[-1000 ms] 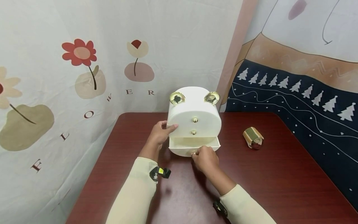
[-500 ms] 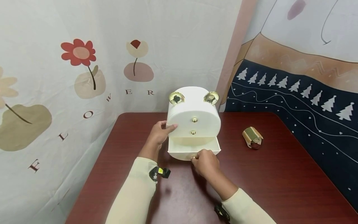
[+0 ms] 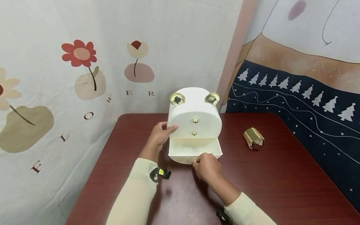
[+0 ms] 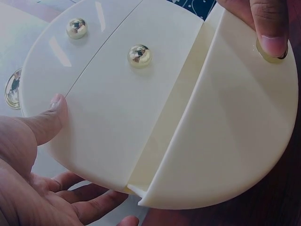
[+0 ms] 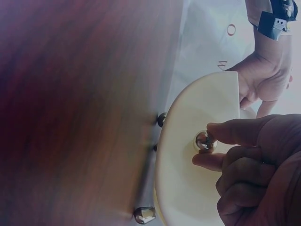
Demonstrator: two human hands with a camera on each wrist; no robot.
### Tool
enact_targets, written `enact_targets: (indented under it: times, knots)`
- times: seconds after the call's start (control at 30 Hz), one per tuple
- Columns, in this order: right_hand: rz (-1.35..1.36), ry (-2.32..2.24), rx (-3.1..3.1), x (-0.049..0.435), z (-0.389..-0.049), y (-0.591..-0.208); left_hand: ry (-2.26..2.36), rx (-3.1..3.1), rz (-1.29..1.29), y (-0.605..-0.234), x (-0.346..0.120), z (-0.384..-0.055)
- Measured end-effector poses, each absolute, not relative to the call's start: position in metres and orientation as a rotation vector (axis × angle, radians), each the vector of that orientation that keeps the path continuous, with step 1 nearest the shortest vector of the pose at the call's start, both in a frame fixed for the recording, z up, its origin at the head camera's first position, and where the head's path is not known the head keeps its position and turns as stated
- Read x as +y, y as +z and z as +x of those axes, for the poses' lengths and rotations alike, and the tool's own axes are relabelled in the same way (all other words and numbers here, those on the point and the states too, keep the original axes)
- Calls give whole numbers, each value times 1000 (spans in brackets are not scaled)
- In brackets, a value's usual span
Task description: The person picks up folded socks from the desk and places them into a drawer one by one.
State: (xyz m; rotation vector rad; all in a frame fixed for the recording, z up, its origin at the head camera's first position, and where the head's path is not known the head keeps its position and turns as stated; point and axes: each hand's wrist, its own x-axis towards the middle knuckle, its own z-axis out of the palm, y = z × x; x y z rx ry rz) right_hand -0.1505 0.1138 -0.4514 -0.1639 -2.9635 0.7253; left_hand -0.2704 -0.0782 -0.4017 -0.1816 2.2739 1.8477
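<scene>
A white rounded drawer box (image 3: 194, 107) with two gold-rimmed eye-like rounds on top stands on the table. Its bottom drawer (image 3: 181, 159) is pulled out, and its visible inside is bare. My left hand (image 3: 159, 136) holds the box's left side, thumb on the front face and fingers along the side, as the left wrist view shows. Between thumb and forefinger, my right hand (image 3: 207, 165) pinches the gold drawer knob (image 5: 204, 141). Two more gold knobs, an upper one (image 4: 77, 28) and a middle one (image 4: 139, 56), sit on the closed upper drawers.
A rolled green-and-tan striped cloth (image 3: 254, 138) lies to the right of the box on the dark red table (image 3: 284, 175). Behind the table hang a pale flower-print curtain (image 3: 180, 40) and a dark one with white trees (image 3: 303, 109).
The bottom drawer has slid further out toward me, with my right hand drawing back on its knob. My left hand stays in place on the box.
</scene>
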Motion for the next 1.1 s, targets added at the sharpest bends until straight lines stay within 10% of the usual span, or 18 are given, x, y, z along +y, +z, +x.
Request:
enact_targets:
  times: [1.1]
  knots:
    - [-179, 806, -2756, 138, -150, -433, 1895, 2217, -117, -405, -84, -270]
